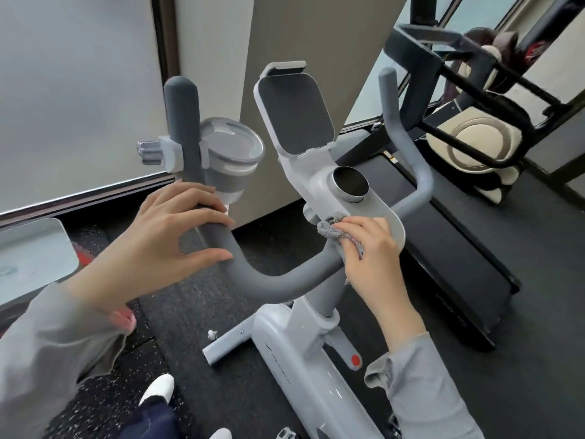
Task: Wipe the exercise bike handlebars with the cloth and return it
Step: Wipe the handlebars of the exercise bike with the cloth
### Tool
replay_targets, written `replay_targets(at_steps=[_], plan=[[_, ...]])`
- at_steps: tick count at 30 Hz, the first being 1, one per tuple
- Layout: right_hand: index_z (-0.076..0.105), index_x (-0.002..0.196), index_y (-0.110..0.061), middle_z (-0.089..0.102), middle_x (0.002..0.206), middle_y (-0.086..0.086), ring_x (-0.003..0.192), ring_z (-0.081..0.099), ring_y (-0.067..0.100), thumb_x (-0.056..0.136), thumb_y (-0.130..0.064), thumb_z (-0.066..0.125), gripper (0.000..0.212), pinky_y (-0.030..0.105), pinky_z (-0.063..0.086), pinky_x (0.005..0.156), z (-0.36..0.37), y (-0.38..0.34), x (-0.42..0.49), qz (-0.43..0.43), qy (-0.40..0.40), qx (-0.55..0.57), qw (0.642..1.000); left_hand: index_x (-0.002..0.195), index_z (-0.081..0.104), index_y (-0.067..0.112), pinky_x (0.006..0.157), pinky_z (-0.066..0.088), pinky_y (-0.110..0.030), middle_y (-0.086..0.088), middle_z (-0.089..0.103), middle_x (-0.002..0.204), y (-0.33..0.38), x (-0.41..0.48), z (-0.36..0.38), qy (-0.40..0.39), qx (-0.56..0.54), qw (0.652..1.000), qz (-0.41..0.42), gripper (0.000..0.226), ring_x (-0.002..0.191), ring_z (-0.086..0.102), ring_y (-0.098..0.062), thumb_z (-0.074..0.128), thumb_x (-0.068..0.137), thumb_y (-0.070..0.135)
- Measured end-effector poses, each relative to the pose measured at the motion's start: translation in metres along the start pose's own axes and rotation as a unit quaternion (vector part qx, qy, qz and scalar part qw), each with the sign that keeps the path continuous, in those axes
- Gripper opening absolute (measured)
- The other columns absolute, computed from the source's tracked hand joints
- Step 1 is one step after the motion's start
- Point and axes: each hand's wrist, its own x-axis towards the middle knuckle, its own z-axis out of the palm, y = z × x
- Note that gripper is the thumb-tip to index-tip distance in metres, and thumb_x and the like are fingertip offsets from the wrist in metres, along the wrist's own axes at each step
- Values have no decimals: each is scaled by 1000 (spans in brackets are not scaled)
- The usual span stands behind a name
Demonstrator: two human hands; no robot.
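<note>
The right hand [370,248] is pressing a grey cloth [335,231] onto the handlebar [269,280] centre; the left hand [167,236] is loosely cupping the bend beside it, fingers open.

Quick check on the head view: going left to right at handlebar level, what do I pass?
Left hand on the handlebar bend → cup holder → tablet tray → round display → right hand pressing the cloth → right handlebar grip → treadmill.
</note>
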Motion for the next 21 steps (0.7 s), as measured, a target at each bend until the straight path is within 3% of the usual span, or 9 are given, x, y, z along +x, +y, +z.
replay_targets(at_steps=[2,6,12,14,18,21], plan=[[69,107,-5,66,106,8,106,49,20,84,6,61,27,6,31,97,6,0,-12,11,30,18,999,100,69,24,102,37,-52,7,63,109,1,1,0,-6,0,1000,0,51,117,48,-16,54,70,62],[65,112,-5,54,114,-2,110,50,18,85,7,59,29,16,37,101,26,-5,-46,57,161,63,983,101,70,21,105,32,-45,4,63,111,0,1,0,-13,-1,1000,-6,62,119,46,-16,45,73,70],[53,118,-2,50,121,12,112,48,-3,85,12,54,36,7,40,91,57,-28,-68,182,314,168,916,102,69,21,101,33,-48,4,62,111,-3,0,1,-10,5,1000,20,60,121,44,-16,44,75,68],[52,119,-5,51,122,15,111,51,3,85,12,53,38,9,42,91,65,-40,-73,218,341,196,893,104,68,21,102,32,-46,4,62,112,-6,-2,0,-15,9,999,32,55,122,44,-17,48,75,63],[49,114,-32,54,122,14,113,56,10,85,12,54,53,17,47,92,79,-72,-85,277,360,269,849,109,66,24,103,28,-39,3,62,115,-16,-4,-1,-22,19,998,61,50,124,43,-16,50,76,58],[49,111,-36,56,121,15,113,57,16,85,13,53,56,25,49,95,89,-95,-92,313,378,302,817,114,64,26,103,27,-36,3,61,119,-23,-6,-4,-31,29,995,88,49,126,41,-15,51,77,56]])
